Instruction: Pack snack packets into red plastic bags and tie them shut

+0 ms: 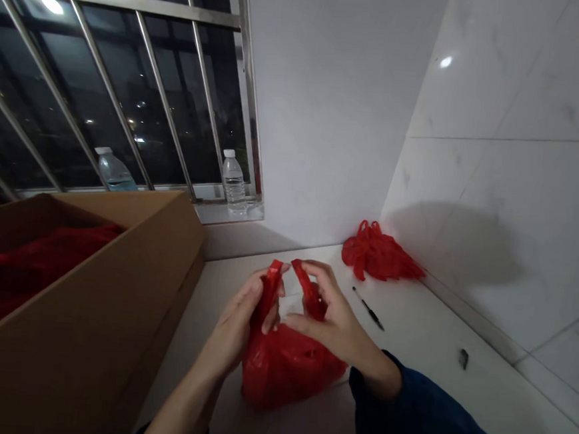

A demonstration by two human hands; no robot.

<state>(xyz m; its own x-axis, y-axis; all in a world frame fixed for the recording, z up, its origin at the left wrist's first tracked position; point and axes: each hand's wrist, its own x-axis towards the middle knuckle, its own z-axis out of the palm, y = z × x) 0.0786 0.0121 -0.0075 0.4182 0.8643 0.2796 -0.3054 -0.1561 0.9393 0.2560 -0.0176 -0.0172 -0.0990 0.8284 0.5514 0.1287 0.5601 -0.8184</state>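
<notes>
A red plastic carrier bag (285,370) rests on the white ledge in front of me, its body bulging and its two handles pulled upward. My left hand (244,314) pinches one handle (270,289) between thumb and fingers. My right hand (325,307) grips the other handle (305,286) with curled fingers. The two handles stand apart, with a small gap between my hands. The bag's contents are hidden. A dark blue sleeve (404,413) covers my right forearm.
A brown cardboard box (114,277) to the left holds red plastic bags (34,270). Another bunched red bag (379,254) lies against the tiled wall. A black pen (367,308) and a small dark object (463,359) lie on the ledge. Water bottles (234,183) stand by the barred window.
</notes>
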